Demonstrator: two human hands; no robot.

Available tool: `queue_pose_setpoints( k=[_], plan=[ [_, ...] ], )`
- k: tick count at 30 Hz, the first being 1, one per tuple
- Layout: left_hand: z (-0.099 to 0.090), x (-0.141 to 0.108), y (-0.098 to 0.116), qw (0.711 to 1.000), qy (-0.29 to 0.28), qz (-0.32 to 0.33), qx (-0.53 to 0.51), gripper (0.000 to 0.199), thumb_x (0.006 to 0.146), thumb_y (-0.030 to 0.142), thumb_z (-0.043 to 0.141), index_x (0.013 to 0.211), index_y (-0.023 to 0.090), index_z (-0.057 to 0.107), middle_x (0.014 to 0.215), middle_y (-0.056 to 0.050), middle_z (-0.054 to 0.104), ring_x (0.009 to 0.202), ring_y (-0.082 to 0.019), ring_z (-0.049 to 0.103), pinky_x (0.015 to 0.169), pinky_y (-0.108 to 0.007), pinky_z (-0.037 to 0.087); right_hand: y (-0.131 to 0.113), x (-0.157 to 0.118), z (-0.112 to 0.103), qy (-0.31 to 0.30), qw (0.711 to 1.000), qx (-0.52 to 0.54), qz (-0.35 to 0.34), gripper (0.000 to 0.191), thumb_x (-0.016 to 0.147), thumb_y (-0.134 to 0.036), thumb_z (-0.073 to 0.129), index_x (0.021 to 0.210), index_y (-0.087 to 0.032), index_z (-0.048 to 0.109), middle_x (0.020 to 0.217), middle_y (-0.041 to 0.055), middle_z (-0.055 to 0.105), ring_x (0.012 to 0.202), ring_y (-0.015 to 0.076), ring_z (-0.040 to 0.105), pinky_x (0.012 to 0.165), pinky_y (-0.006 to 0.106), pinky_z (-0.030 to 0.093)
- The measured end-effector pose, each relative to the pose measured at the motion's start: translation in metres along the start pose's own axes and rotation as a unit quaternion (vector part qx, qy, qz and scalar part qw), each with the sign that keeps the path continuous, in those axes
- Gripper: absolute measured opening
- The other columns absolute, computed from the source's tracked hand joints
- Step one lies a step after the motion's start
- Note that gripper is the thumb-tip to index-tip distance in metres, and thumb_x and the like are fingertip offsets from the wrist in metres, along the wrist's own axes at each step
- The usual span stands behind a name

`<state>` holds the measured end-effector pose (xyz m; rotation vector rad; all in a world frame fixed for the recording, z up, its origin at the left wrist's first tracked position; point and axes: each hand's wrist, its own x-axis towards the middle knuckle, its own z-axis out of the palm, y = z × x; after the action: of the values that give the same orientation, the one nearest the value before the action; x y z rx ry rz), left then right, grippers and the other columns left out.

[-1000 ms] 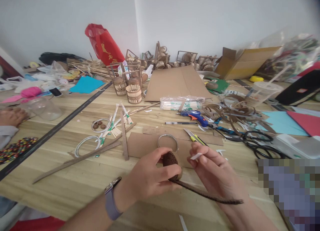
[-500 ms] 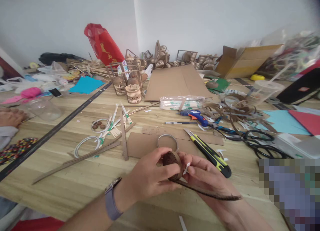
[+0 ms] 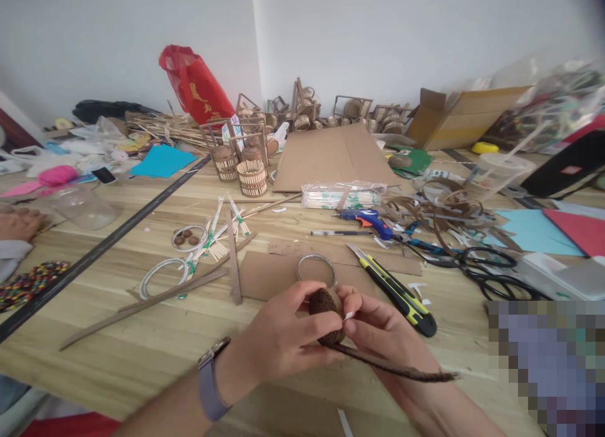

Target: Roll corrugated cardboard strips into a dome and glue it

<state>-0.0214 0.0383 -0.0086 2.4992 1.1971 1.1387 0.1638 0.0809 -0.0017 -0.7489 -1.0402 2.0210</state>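
Textured brown coil, held just left of the box cutter: mostly wound, I judge; loose tail remains unwound. Left hand curled round the coil; right hand pinching a white slip beside it. One second ago, slip and right hand stood apart from the coil.

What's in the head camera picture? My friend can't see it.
A person's left hand holds a round brown piece with a dark strip sticking out; the right hand pinches a white scrap beside it. A cutter, blue glue gun and slatted basket sit on the wooden table.
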Motion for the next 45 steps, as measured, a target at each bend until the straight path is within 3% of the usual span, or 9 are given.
queue_pose_setpoints(
  k=[3, 10, 17, 22, 27, 33, 41, 45],
  plan=[
    [0.000, -0.001, 0.000, 1.000, 0.009, 0.004, 0.000, 0.029, 0.093, 0.045, 0.053, 0.114, 0.024, 0.055, 0.119, -0.011, 0.051, 0.091, -0.019, 0.060, 0.078, -0.031, 0.053, 0.001, 0.000, 0.001, 0.024, 0.998, -0.040, -0.036, 0.018, 0.063, -0.031, 0.086, 0.065, -0.022, 0.070, 0.091, -0.0005, 0.053, 0.085, 0.0153, 0.057, 0.073, 0.023, 0.045],
    [0.001, -0.002, 0.002, 1.000, 0.031, 0.003, -0.007, 0.027, 0.092, 0.038, 0.058, 0.115, 0.026, 0.052, 0.121, -0.011, 0.051, 0.091, -0.018, 0.062, 0.078, -0.031, 0.055, -0.002, -0.001, 0.009, 0.027, 0.991, -0.085, -0.097, 0.015, 0.069, -0.033, 0.081, 0.070, -0.024, 0.069, 0.087, 0.0000, 0.048, 0.069, 0.0128, 0.054, 0.061, 0.023, 0.048],
    [0.001, -0.003, 0.009, 0.996, 0.071, -0.052, -0.015, 0.044, 0.086, 0.038, 0.066, 0.119, 0.020, 0.043, 0.120, -0.018, 0.059, 0.110, -0.027, 0.063, 0.089, -0.039, 0.055, -0.001, 0.001, 0.002, 0.023, 0.971, -0.182, -0.151, 0.020, 0.073, -0.041, 0.077, 0.076, -0.024, 0.068, 0.090, 0.0027, 0.050, 0.075, 0.0155, 0.051, 0.065, 0.026, 0.045],
    [0.001, -0.004, 0.012, 0.996, 0.062, -0.059, 0.001, 0.041, 0.085, 0.034, 0.066, 0.116, 0.018, 0.045, 0.121, -0.020, 0.062, 0.110, -0.027, 0.064, 0.090, -0.038, 0.055, 0.000, 0.000, -0.002, 0.014, 0.977, -0.167, -0.133, 0.019, 0.074, -0.039, 0.077, 0.080, -0.025, 0.067, 0.096, 0.0024, 0.051, 0.078, 0.0155, 0.050, 0.069, 0.027, 0.044],
    [0.000, -0.003, 0.014, 0.997, 0.061, -0.032, 0.028, 0.036, 0.090, 0.032, 0.061, 0.118, 0.016, 0.044, 0.121, -0.020, 0.062, 0.112, -0.027, 0.064, 0.091, -0.039, 0.056, -0.005, -0.002, 0.002, -0.013, 0.994, -0.095, -0.054, 0.033, 0.070, -0.033, 0.081, 0.096, -0.028, 0.061, 0.088, -0.0013, 0.054, 0.073, 0.0139, 0.049, 0.063, 0.024, 0.043],
    [0.001, 0.000, 0.017, 0.999, 0.049, -0.010, 0.013, 0.045, 0.094, 0.030, 0.056, 0.132, 0.017, 0.037, 0.123, -0.018, 0.061, 0.117, -0.025, 0.060, 0.095, -0.039, 0.054, -0.001, -0.005, 0.009, -0.023, 0.998, -0.046, -0.030, 0.028, 0.069, -0.032, 0.077, 0.091, -0.027, 0.061, 0.081, -0.0021, 0.055, 0.075, 0.0150, 0.049, 0.065, 0.025, 0.043],
    [0.003, 0.001, 0.015, 0.999, 0.036, 0.025, 0.013, 0.049, 0.095, 0.025, 0.054, 0.138, 0.015, 0.034, 0.127, -0.018, 0.059, 0.123, -0.024, 0.055, 0.099, -0.039, 0.052, 0.010, -0.006, 0.012, -0.008, 0.999, 0.014, -0.028, 0.025, 0.072, -0.038, 0.076, 0.083, -0.025, 0.059, 0.075, -0.0034, 0.051, 0.066, 0.0125, 0.045, 0.059, 0.023, 0.042],
    [0.005, 0.001, 0.015, 0.999, 0.038, 0.010, -0.015, 0.052, 0.094, 0.029, 0.056, 0.139, 0.018, 0.033, 0.127, -0.016, 0.058, 0.120, -0.024, 0.057, 0.098, -0.039, 0.053, 0.008, -0.006, 0.008, 0.005, 0.992, -0.088, -0.091, 0.021, 0.082, -0.042, 0.070, 0.085, -0.024, 0.059, 0.072, -0.0026, 0.054, 0.063, 0.0125, 0.049, 0.058, 0.023, 0.043]
  ],
)
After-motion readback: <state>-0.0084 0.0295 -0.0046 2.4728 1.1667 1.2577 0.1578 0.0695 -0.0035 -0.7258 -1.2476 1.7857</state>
